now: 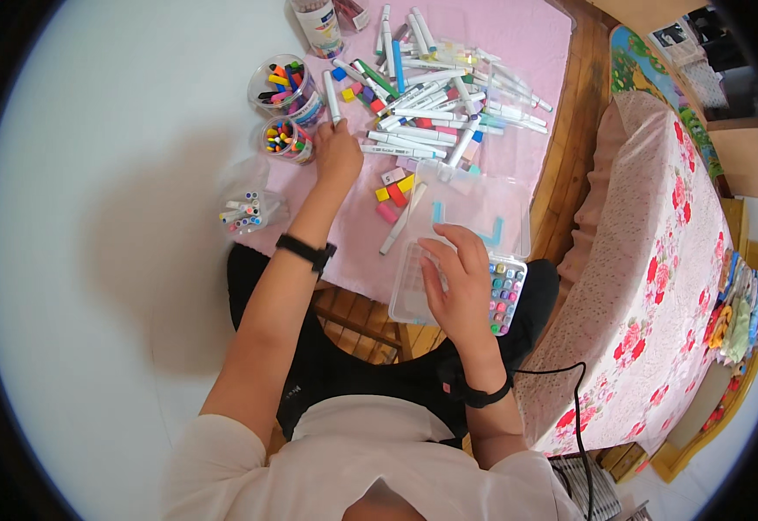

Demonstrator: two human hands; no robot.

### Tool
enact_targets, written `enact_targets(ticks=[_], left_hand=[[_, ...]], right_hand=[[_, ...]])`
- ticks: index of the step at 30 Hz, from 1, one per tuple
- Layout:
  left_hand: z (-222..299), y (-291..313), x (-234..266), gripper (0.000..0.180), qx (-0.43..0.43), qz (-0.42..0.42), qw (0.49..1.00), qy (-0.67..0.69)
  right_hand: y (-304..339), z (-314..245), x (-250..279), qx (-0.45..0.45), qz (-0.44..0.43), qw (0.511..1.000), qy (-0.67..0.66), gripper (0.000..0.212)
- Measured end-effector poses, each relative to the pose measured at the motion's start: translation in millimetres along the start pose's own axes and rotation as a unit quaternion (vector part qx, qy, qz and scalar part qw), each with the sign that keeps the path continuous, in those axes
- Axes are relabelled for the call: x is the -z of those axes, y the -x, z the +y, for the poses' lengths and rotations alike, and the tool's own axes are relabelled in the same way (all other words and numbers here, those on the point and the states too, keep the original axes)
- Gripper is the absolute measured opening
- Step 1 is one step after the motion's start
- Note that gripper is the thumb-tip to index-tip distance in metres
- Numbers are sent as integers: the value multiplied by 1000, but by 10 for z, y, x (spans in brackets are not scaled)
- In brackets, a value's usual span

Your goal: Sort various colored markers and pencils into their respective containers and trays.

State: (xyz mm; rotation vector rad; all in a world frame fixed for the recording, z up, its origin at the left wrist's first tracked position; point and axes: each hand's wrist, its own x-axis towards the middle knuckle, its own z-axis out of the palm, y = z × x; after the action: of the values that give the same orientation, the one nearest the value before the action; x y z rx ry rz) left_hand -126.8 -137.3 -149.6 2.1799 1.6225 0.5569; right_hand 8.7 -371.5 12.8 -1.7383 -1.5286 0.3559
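My left hand (339, 158) reaches to the table's left side, its fingers closed on the lower end of a white marker (332, 95). My right hand (461, 282) hovers over an open clear plastic case (410, 291) near my lap, fingers bent and apart, nothing visible in them. Several colored marker ends (506, 297) stand in rows at the case's right side. Its raised clear lid (474, 195) lies back toward the pile. A heap of white markers (435, 113) spreads beyond, mixed with colored blocks (396, 191). One lone white marker (403, 219) lies left of the lid.
Along the left edge stand a tub of colored pens (262, 80), a smaller cup of crayons (302, 149) and a clear bag of markers (238, 213). A cylindrical container (318, 26) is at the back. To the right is a bed with a flowered cover (639, 286); a black cable (577, 399) hangs nearby.
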Motion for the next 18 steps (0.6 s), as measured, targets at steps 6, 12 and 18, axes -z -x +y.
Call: enact_targets(ticks=[6,12,18], left_hand=[[-50,831,287,44,-118,-19,986,116],[240,598,318,59,-156,-16,987,31],[482,-55,8,52,-412,-24,909,-56]], right_hand=[[-108,90,-4,-13,0,999,-31,32],[-112,110,-6,-7,5,999,-36,30],[-71,102,0,-5,23,999,-35,27]])
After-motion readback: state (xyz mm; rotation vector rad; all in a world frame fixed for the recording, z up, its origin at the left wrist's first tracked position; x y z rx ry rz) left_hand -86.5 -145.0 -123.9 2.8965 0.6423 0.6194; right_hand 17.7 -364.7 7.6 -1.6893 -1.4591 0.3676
